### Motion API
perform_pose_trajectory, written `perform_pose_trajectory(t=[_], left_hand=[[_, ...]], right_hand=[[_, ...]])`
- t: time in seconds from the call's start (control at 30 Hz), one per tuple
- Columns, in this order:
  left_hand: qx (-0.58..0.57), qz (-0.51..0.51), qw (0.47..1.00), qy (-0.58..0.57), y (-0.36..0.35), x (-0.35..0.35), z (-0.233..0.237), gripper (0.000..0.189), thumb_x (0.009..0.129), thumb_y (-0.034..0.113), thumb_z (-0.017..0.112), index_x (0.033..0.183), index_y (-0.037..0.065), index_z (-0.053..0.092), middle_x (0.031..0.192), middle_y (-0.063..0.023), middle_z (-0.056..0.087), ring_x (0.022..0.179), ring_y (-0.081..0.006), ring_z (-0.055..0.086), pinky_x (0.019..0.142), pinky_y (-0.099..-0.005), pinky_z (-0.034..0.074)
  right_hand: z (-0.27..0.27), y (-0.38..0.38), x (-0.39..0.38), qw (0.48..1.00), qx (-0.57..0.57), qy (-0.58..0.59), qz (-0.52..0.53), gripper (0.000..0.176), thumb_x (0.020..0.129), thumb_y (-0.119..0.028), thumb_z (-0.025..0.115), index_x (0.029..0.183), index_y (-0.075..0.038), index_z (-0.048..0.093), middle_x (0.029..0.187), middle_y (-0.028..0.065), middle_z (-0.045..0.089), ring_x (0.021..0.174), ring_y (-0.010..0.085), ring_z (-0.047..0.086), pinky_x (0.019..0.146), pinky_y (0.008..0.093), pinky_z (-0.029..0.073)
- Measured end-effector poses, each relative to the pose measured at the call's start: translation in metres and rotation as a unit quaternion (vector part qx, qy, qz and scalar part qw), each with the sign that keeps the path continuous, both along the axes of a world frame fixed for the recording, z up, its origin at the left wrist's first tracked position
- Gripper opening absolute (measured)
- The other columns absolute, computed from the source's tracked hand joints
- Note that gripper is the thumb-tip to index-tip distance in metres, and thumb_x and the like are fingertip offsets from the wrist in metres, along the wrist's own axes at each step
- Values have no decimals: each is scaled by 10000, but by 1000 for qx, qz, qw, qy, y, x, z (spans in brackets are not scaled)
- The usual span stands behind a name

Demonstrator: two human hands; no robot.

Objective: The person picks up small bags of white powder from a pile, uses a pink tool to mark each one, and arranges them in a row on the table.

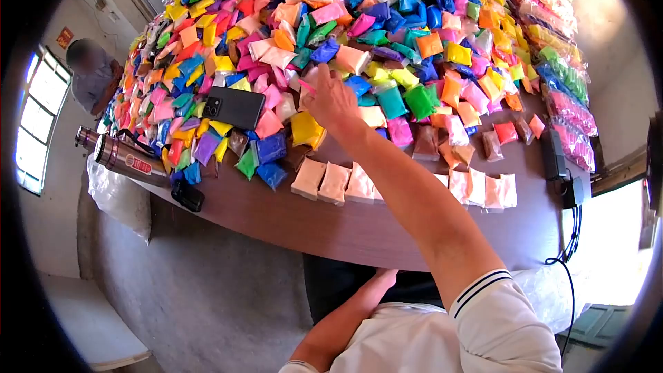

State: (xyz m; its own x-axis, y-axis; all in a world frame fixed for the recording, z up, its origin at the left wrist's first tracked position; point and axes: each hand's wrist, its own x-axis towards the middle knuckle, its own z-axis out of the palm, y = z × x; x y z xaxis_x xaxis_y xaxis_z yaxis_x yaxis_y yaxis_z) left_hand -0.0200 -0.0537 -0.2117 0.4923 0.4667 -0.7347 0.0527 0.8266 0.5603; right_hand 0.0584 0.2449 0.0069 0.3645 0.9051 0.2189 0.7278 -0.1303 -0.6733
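My right hand (pixel 333 103) reaches into the big heap of small coloured packets (pixel 387 17), its fingers bent and closed together. A bit of pink shows at the fingertips, but I cannot make out what they hold. Close to that hand lie a peach packet (pixel 352 59), a blue packet (pixel 324 50) and a yellow packet (pixel 307 130). Below my right forearm, a row of pale peach packets (pixel 334 183) lines the near side of the table (pixel 290 224); the forearm covers its middle. My left hand (pixel 382 280) rests low by the table's edge, its fingers hidden.
A black phone (pixel 233 107) lies on the packets, left of my right hand. Further left are a metal flask (pixel 131 159) and a small black case (pixel 187 195). Stacked bagged packets (pixel 563 62), a black adapter (pixel 552 154) and cables stand right. Another person (pixel 97 76) is at far left.
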Motion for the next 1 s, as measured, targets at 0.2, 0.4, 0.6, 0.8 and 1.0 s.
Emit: perform_pose_trajectory(t=[0.2, 0.4, 0.6, 0.8, 1.0], left_hand=[[4, 0, 1000, 5, -2, 1, 1, 256, 913, 321, 506, 1064, 115, 497, 958, -45, 539, 826, -144, 512, 678, -295, 413], [12, -2, 1000, 12, -4, 1, 1, 250, 911, 322, 509, 1052, 116, 504, 940, -44, 546, 809, -143, 518, 663, -293, 416], [18, -4, 1000, 17, -6, -1, 1, 244, 909, 322, 512, 1040, 117, 510, 923, -44, 553, 791, -142, 524, 649, -291, 420], [18, -3, 1000, 14, -5, -2, 0, 239, 907, 323, 515, 1028, 117, 517, 905, -43, 559, 773, -141, 530, 634, -290, 423], [17, 2, 1000, 18, -6, -4, -2, 234, 905, 324, 518, 1016, 118, 523, 887, -43, 566, 755, -140, 537, 619, -288, 427]], right_hand=[[2, 3, 2, 1000, -14, -12, -12, 517, 728, -244, 612, 1145, 11, 445, 1099, 268, 545, 962, 408, 577, 841, 430, 470], [4, 5, 9, 997, -54, 56, -12, 510, 719, -241, 620, 1153, -9, 489, 1094, 244, 584, 996, 375, 585, 861, 412, 470], [1, 17, 29, 995, -53, 86, -7, 479, 658, -272, 701, 1046, -21, 573, 1030, 217, 622, 971, 348, 602, 837, 394, 479], [-6, 14, 24, 996, -25, 91, 0, 417, 665, -285, 721, 968, -24, 601, 974, 212, 632, 942, 351, 603, 808, 396, 477], [-5, 1, 16, 996, 7, 84, -20, 356, 811, -375, 620, 887, -28, 591, 892, 210, 638, 863, 372, 615, 741, 433, 484]])
